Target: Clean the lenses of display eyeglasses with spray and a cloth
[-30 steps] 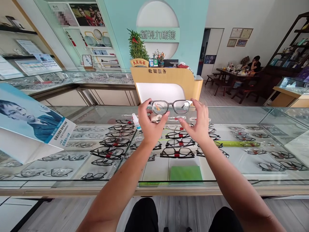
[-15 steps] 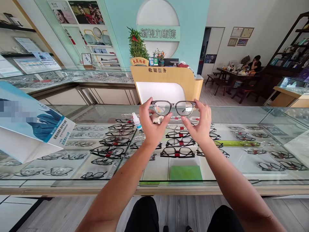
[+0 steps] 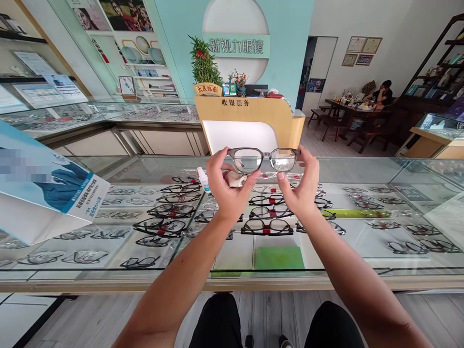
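Note:
I hold a pair of grey-framed glasses point(image 3: 264, 160) up in front of me with both hands, lenses facing away. My left hand point(image 3: 225, 186) pinches the left lens rim between thumb and fingers. My right hand point(image 3: 301, 186) pinches the right lens rim the same way. Both hands hover above the glass counter point(image 3: 362, 169). A small white cloth or pad point(image 3: 235, 180) shows just behind my left thumb.
Under the counter glass lie several rows of spectacle frames point(image 3: 170, 212) and a green cloth point(image 3: 278, 257). A small dropper bottle point(image 3: 203, 180) stands on the counter left of my hands. A blue poster stand point(image 3: 47, 188) is at the left. A person sits at a far table point(image 3: 382, 94).
The glasses and both hands have shifted slightly to the right and a little higher. The grip on the frame is the same.

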The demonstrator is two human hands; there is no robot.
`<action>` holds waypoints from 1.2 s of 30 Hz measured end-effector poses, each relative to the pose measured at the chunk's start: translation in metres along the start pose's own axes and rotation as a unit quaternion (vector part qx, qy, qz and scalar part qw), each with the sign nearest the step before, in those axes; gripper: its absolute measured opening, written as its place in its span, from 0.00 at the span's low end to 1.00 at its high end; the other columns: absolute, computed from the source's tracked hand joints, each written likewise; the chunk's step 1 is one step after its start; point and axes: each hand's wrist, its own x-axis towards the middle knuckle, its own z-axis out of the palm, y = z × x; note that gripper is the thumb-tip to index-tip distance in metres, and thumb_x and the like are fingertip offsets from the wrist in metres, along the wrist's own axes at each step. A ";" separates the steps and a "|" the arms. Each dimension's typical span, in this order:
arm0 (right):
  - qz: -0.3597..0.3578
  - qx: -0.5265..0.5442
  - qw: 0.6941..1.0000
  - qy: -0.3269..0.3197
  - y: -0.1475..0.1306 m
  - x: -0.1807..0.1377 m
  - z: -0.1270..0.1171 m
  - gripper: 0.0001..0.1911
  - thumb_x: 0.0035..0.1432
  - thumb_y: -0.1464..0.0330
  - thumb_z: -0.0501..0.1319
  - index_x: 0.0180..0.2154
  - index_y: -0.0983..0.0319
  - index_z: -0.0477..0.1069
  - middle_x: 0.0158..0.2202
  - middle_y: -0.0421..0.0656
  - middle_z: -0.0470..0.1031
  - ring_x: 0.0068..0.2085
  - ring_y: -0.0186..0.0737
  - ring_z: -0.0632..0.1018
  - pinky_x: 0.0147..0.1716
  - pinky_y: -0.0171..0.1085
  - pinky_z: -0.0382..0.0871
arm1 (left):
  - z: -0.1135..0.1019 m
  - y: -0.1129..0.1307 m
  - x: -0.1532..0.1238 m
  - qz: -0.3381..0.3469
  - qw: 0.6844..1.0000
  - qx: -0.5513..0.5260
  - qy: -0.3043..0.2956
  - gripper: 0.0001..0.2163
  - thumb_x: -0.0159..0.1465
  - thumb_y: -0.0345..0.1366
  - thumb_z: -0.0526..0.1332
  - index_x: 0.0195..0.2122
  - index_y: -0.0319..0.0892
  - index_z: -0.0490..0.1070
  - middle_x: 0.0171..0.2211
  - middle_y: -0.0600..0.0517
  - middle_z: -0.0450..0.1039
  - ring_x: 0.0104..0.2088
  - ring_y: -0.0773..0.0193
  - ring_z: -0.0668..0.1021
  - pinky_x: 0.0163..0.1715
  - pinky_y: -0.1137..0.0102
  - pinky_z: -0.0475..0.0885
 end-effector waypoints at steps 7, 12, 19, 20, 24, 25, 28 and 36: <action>-0.006 0.019 1.000 0.018 -0.001 -0.002 0.000 0.39 0.76 0.54 0.61 0.80 0.54 0.54 0.64 0.56 0.77 0.55 0.57 0.81 0.53 0.58 0.80 | -0.004 0.004 0.004 0.057 0.998 0.024 0.011 0.38 0.72 0.64 0.69 0.75 0.50 0.64 0.62 0.40 0.75 0.46 0.55 0.78 0.39 0.62 0.75; 0.003 0.011 1.000 0.019 -0.002 -0.005 0.000 0.40 0.76 0.52 0.58 0.81 0.55 0.52 0.67 0.58 0.74 0.58 0.60 0.81 0.53 0.60 0.80 | -0.004 0.001 -0.001 0.036 0.999 0.009 -0.018 0.43 0.69 0.62 0.73 0.79 0.54 0.59 0.65 0.40 0.72 0.58 0.46 0.79 0.42 0.60 0.76; 0.021 0.007 1.000 0.006 -0.001 -0.008 0.003 0.40 0.77 0.51 0.56 0.82 0.54 0.49 0.71 0.60 0.72 0.64 0.65 0.80 0.56 0.63 0.81 | -0.003 -0.002 -0.007 0.018 0.999 0.019 -0.030 0.47 0.67 0.65 0.74 0.80 0.56 0.57 0.66 0.38 0.69 0.55 0.46 0.78 0.40 0.60 0.75; 0.022 0.009 1.000 0.005 -0.001 -0.009 0.004 0.40 0.78 0.51 0.56 0.82 0.54 0.49 0.71 0.60 0.73 0.63 0.64 0.80 0.56 0.63 0.81 | -0.002 -0.003 -0.007 0.019 0.999 0.025 -0.028 0.46 0.67 0.65 0.73 0.80 0.55 0.57 0.66 0.38 0.69 0.52 0.48 0.78 0.39 0.61 0.75; 0.030 0.006 1.000 0.004 -0.001 -0.010 0.006 0.39 0.79 0.51 0.54 0.82 0.54 0.49 0.70 0.61 0.74 0.61 0.62 0.82 0.56 0.62 0.81 | -0.001 -0.004 -0.008 0.031 0.999 0.023 -0.016 0.43 0.70 0.66 0.70 0.79 0.55 0.58 0.66 0.39 0.69 0.43 0.57 0.76 0.37 0.62 0.74; 0.032 0.005 0.999 0.003 -0.001 -0.010 0.007 0.39 0.79 0.51 0.54 0.82 0.54 0.49 0.70 0.61 0.74 0.60 0.62 0.82 0.55 0.62 0.81 | 0.000 -0.004 -0.008 0.031 0.999 0.022 -0.016 0.43 0.70 0.66 0.70 0.79 0.55 0.58 0.66 0.39 0.69 0.43 0.57 0.76 0.37 0.62 0.74; 0.029 0.008 1.000 0.006 0.000 -0.011 0.007 0.39 0.79 0.51 0.55 0.82 0.55 0.49 0.68 0.60 0.74 0.59 0.61 0.82 0.54 0.61 0.81 | 0.000 -0.005 -0.009 0.019 0.999 0.020 -0.023 0.44 0.69 0.67 0.71 0.80 0.55 0.59 0.66 0.39 0.69 0.44 0.56 0.77 0.39 0.61 0.75; 0.035 0.005 0.999 0.007 0.001 -0.012 0.008 0.38 0.78 0.51 0.56 0.80 0.54 0.52 0.63 0.57 0.75 0.54 0.59 0.80 0.53 0.59 0.79 | 0.000 0.001 -0.006 -0.007 0.999 0.005 -0.036 0.40 0.71 0.62 0.71 0.78 0.54 0.62 0.62 0.41 0.72 0.46 0.55 0.77 0.37 0.62 0.74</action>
